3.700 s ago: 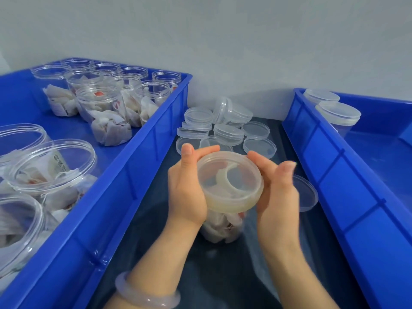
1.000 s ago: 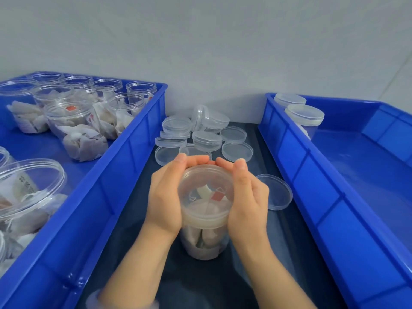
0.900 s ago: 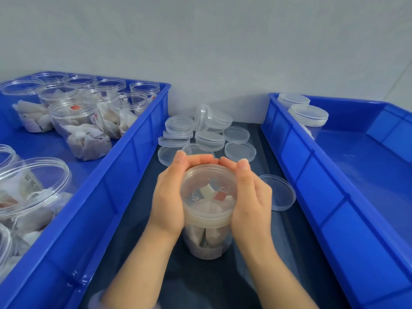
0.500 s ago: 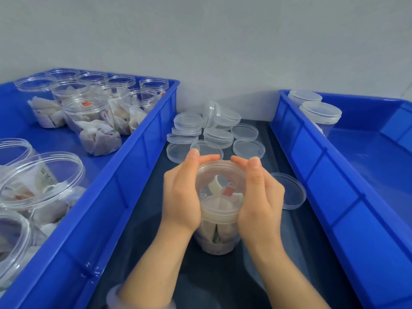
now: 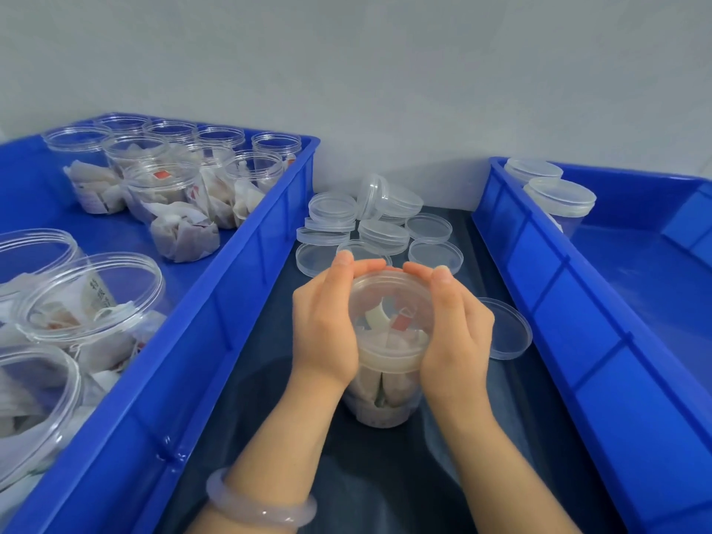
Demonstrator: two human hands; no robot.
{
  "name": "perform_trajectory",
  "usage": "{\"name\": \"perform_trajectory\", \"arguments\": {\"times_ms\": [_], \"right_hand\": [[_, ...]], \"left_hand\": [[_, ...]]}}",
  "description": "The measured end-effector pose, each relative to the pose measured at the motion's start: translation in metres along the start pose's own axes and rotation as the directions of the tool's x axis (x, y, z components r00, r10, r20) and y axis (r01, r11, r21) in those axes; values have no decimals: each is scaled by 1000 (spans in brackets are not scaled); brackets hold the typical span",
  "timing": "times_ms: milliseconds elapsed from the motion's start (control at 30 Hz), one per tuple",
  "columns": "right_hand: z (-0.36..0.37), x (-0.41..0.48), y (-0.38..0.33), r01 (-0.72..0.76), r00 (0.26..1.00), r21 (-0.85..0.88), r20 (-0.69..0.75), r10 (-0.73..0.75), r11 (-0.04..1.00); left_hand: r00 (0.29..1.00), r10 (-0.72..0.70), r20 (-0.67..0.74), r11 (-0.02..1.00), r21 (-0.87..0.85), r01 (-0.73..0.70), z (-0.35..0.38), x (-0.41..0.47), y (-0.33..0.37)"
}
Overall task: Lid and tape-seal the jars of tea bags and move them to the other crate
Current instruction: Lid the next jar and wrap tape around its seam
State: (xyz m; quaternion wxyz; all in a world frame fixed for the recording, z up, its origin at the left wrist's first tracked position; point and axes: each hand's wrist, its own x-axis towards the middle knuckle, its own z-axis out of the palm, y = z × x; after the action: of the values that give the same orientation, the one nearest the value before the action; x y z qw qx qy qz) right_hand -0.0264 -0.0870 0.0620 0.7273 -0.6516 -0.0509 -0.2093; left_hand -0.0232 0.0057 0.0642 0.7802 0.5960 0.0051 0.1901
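Both hands, left hand (image 5: 327, 325) and right hand (image 5: 456, 329), curl round the lid (image 5: 389, 302) atop the jar (image 5: 381, 395) standing between the crates (light, slick, thin plastic, likely); grip the rim, not the flexing wall

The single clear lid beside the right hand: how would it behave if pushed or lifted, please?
The single clear lid looks thin and shallow, so probably very light and slightly flexible. Lying flat on the dark surface, it should slide rather than roll. Smooth plastic may feel slippery.
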Motion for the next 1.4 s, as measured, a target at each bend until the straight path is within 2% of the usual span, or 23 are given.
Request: {"name": "perform_trajectory", "arguments": {"times_ms": [100,233,333,400,433,533,633,700,767,833,933,1100,1167,1333,1400], "right_hand": [[-3,-2,-9,-26,1000,19,-2,26,999],[-11,12,-46,84,996,37,-38,-83,996],[-24,39,-83,103,991,-33,-80,-106,994],[-38,65,-113,146,984,-112,-82,-156,983],[-45,78,-128,160,981,-138,-91,-173,977],[-70,115,-160,204,967,-112,-132,-218,972],[-103,142,-163,245,941,-176,-192,-278,953],[-128,153,-150,260,934,-201,-195,-299,944],[-148,160,-125,217,939,-248,-212,-272,944],[-159,162,-93,153,943,-365,-223,-246,918],[-172,166,-49,53,945,-427,-271,-183,903],[-186,171,-12,-131,940,-326,-340,13,936],[-185,175,-7,-182,936,-320,-345,65,930],[-180,184,-3,-224,957,-508,-277,88,832],[-178,186,-1,-160,973,-624,-232,14,765]], "left_hand": [[999,27,22,1000,-7,-27,4,-4,8],[993,100,58,993,-66,-96,23,5,40],[991,106,77,990,-107,-97,59,20,66],[994,77,76,978,-202,-60,90,26,86],[991,111,75,971,-219,-93,107,31,93],[955,284,84,955,-118,-274,157,43,110],[957,232,174,965,-165,-204,200,52,103],[941,172,292,975,-189,-119,219,58,85],[881,97,463,995,-67,-75,230,63,60],[821,-33,570,985,158,-71,232,68,33],[782,-163,602,927,366,-88,230,71,-2],[826,-198,527,856,504,-117,224,70,-33],[831,-181,525,864,489,-120,221,71,-39],[891,-125,437,867,485,-116,223,70,-44],[902,-129,412,864,493,-102,223,71,-44]]}}
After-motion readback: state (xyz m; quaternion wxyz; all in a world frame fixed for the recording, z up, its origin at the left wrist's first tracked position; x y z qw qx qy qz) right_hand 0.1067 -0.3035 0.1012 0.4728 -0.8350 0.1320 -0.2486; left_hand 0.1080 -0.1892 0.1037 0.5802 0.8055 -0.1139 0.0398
